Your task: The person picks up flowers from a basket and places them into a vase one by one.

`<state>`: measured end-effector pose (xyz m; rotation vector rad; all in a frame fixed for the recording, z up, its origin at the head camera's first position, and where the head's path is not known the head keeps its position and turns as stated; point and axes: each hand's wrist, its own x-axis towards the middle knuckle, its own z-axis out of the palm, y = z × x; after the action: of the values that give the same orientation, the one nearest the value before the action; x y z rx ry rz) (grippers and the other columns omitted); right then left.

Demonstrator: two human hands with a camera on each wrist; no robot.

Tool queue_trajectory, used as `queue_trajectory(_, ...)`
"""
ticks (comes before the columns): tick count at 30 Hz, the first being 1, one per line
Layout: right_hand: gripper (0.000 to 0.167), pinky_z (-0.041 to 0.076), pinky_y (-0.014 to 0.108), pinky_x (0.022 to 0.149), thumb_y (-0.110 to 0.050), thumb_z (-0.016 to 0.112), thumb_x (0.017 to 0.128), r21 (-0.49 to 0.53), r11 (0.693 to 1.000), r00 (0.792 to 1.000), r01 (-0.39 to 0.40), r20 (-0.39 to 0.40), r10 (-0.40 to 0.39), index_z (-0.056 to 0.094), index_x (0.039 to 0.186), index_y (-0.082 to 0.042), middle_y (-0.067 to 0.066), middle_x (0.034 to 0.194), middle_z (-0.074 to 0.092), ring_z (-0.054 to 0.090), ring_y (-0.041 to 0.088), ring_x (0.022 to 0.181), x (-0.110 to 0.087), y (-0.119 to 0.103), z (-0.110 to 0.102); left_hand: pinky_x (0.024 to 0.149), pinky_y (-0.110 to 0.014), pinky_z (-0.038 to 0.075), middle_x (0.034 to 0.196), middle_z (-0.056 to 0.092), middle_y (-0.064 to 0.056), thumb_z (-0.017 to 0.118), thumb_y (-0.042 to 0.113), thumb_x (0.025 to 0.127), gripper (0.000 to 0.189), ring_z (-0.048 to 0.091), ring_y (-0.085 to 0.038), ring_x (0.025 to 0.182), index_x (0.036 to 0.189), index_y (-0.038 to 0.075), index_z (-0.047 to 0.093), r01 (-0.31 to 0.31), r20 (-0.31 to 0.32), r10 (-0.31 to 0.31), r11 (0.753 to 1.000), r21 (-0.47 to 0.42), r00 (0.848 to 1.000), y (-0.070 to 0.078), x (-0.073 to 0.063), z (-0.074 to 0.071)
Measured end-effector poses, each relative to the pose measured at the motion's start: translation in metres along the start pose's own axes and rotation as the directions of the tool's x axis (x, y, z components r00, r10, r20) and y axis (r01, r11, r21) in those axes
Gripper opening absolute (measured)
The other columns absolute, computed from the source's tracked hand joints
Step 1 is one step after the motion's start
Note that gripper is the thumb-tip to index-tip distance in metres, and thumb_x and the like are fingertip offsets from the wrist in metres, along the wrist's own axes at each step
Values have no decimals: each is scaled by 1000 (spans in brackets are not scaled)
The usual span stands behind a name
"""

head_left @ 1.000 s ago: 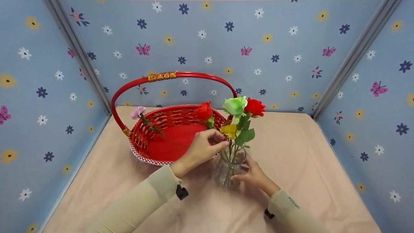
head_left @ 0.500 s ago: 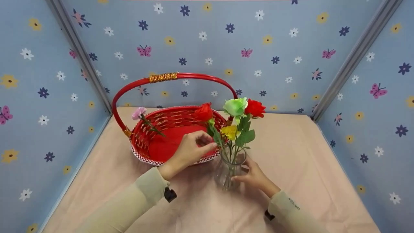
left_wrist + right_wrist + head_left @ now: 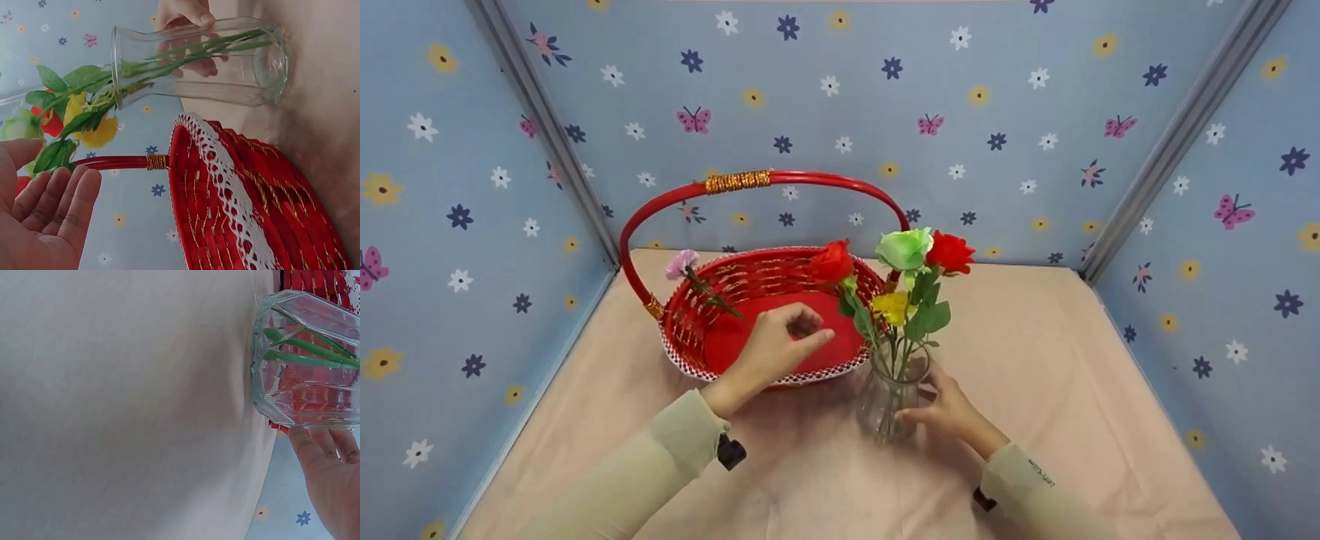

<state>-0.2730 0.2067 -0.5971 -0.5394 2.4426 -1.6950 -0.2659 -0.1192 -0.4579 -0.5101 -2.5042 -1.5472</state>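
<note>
A clear glass vase (image 3: 881, 409) stands upright on the table, its green stems (image 3: 309, 357) visible through the glass. From it rise a light green rose (image 3: 905, 249), two red roses (image 3: 952, 253) and a yellow flower (image 3: 890, 307). My right hand (image 3: 956, 412) holds the vase's right side, thumb in front and fingers around behind. Over the red basket (image 3: 750, 259), my left hand (image 3: 772, 349) hangs with loosely bent fingers and nothing in them. A pink carnation (image 3: 681, 264) leans on the basket's left rim, its stem pointing inside.
The basket's tall red handle (image 3: 825, 178) arches above it, wrapped with gold at the top. White lace trim (image 3: 225, 188) edges the basket rim. A pale pink cloth (image 3: 1050, 360) covers the table, and flower-patterned panels (image 3: 840, 112) enclose it at the back and sides.
My left hand has drawn away leftward from the flowers in the vase to over the basket. The right hand stays on the vase.
</note>
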Motion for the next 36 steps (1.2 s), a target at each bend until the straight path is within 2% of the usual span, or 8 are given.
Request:
queue_trajectory(11,88,47,64,118,-6,96,79,-9,999,999,32,13,-32,48,153,0,27,145,63,57,49,139,1,2,-1,85,-28,61,102,79,-5,85,22,97,17,72,-18,89,106,10,77,50,-23,-49,999,18,999,-9,-3,-20)
queue_trajectory(23,85,47,64,117,-6,95,78,-15,999,999,45,10,-45,50,150,3,28,143,64,57,50,139,0,3,-1,82,-23,59,103,79,-8,84,23,97,20,71,-21,88,108,9,76,89,-56,-86,994,67,995,-28,-3,-37)
queue_trajectory(36,88,47,61,119,-4,97,76,9,1000,1000,15,8,-15,51,151,-5,22,143,65,58,46,140,0,2,0,82,-21,57,102,78,-10,82,22,99,20,69,-23,89,109,6,76,116,-103,-106,987,107,989,-51,5,-49)
